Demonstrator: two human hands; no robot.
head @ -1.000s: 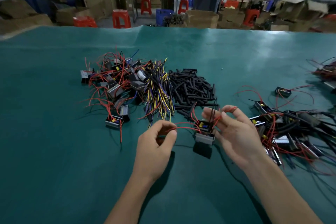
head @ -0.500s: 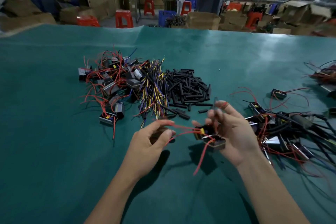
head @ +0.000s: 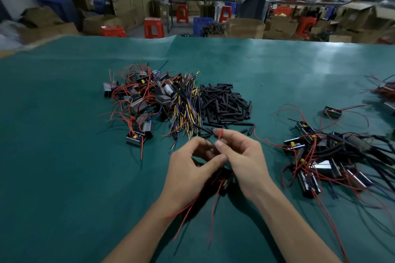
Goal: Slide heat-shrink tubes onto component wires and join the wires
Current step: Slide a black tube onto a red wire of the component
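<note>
Both hands meet over the near middle of the green mat [head: 64, 156]. The left hand [head: 188, 175] has thumb and forefinger curled toward each other; whether they pinch anything cannot be told through the blur. The right hand [head: 243, 160] pinches a red wire [head: 220, 134] between thumb and fingers, its tip standing up just above them. A dark component [head: 224, 179] hangs below and between the two hands, mostly hidden, and several red leads [head: 213, 209] trail from it toward the near edge.

Just beyond the fingers lies the tube pile [head: 224, 104], black heat-shrink pieces too many to count. Touching its left side is a bundle of yellow and blue wires [head: 186, 109], and left of that a heap of components [head: 141, 100] with red leads, also too tangled to count. To the right, well apart from the hands, is a second heap [head: 320, 156] of components with black sleeves; one single component [head: 332, 112] lies alone just beyond it. More wired parts [head: 384, 89] sit at the right edge.

Bare mat spreads wide on the left, along the far edge, and on the near side around the forearms.

Beyond the mat stand five red stools [head: 154, 28] among cardboard boxes [head: 245, 28].
</note>
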